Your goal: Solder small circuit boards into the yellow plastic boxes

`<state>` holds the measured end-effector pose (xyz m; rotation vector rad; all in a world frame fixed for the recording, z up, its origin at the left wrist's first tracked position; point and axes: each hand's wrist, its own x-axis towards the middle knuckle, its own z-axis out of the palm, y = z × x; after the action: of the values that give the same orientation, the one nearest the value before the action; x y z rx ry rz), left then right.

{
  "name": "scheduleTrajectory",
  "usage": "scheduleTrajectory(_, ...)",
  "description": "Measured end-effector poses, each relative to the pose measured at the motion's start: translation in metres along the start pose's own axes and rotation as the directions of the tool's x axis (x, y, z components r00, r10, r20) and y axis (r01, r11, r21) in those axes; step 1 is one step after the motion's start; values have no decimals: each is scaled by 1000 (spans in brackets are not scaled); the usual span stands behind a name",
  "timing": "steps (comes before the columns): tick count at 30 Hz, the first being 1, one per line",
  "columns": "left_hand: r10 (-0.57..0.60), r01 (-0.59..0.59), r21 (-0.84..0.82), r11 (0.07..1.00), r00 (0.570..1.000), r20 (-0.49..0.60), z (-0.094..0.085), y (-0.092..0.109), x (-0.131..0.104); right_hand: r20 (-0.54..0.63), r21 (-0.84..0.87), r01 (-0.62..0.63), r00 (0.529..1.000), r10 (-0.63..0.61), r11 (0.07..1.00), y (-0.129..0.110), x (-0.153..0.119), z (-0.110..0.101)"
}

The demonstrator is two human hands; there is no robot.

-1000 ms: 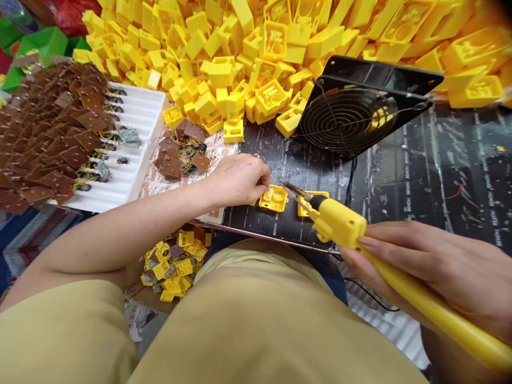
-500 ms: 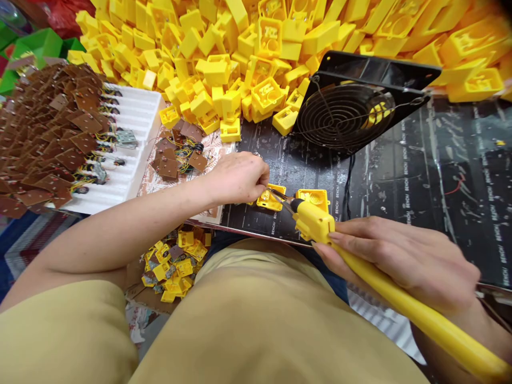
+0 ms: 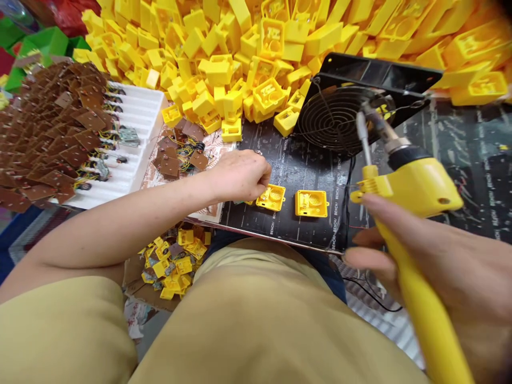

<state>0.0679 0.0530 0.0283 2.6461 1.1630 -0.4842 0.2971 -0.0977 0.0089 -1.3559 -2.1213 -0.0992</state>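
My left hand [image 3: 244,173] is closed at the left edge of a small open yellow case [image 3: 272,198] on the black bench mat. What its fingertips pinch, if anything, is too small to name. My right hand [image 3: 436,256] grips a yellow soldering gun [image 3: 424,186] by its handle, with the metal tip raised in front of the black fan. A second open yellow case [image 3: 311,204] lies on the mat between my hands, touched by neither. Part of a green item shows under my left hand.
A large heap of yellow cases [image 3: 216,72] spans the back. The black fan [image 3: 336,117] stands behind the mat. Brown circuit boards [image 3: 52,128] cover a white foam tray [image 3: 138,114] at left. A box of yellow parts [image 3: 176,266] sits below the bench edge.
My right hand has lifted the soldering gun away from the case at my left hand, up and to the right. My left hand has barely moved.
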Motion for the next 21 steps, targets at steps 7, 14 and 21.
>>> scheduleTrajectory(7,30,-70,-202,977,980,-197,-11,-26,-14,11,-137,264,964,-265,955,18,14,37)
scheduleTrajectory(14,201,-331,-298,895,898,-392,32,-43,-40,58,-95,307,951,-302,947,34,12,50)
scheduleTrajectory(21,-33,-118,-267,956,866,-499,44,-16,-35,-101,-56,288,951,-293,956,2,26,32)
